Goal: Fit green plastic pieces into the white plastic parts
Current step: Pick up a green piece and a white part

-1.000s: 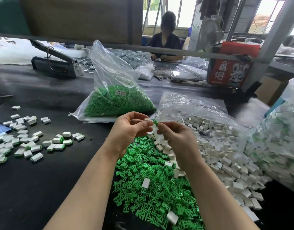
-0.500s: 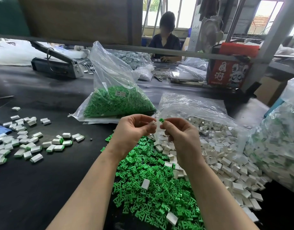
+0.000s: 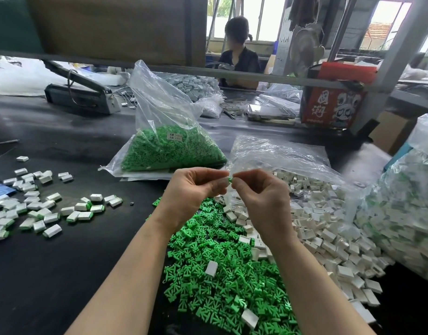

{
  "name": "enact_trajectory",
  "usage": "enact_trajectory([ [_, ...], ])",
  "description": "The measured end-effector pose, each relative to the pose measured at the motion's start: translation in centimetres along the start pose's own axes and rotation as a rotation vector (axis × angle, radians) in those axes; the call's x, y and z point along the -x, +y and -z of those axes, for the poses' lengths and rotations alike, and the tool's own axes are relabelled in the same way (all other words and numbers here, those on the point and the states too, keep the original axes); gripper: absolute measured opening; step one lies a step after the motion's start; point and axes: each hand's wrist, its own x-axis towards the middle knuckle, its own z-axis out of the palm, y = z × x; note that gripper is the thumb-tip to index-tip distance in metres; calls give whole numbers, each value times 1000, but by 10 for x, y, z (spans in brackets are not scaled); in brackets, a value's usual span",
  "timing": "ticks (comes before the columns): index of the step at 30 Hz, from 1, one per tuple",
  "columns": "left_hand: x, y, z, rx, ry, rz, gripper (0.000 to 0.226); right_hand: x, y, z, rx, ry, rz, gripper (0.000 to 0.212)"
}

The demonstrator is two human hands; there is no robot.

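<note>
My left hand (image 3: 193,187) and my right hand (image 3: 261,197) meet fingertip to fingertip above the table. My left hand pinches a small white plastic part (image 3: 225,183), mostly hidden by the fingers. My right hand pinches a green plastic piece (image 3: 230,180) that touches the white part's end. Below my hands lies a heap of loose green pieces (image 3: 222,269). To its right spreads a pile of loose white parts (image 3: 329,226).
Several white parts with green ends (image 3: 51,209) lie scattered at the left on the black table (image 3: 63,262). A clear bag of green pieces (image 3: 167,146) stands behind my hands. Another full bag (image 3: 406,213) sits at the right. A person sits beyond the shelf rail.
My hands have closed together and lifted slightly. The green piece, held a little apart and above the white part before, now sits against its end between the fingertips.
</note>
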Motion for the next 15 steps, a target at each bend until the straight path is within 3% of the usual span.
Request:
enact_trajectory([
  [9,1,3,2,-42,-14,-53,26,0,0,1,38,-55,-28,2],
  [15,1,-2,2,-98,-105,-23,32,0,3,-2,253,-191,-3,22],
])
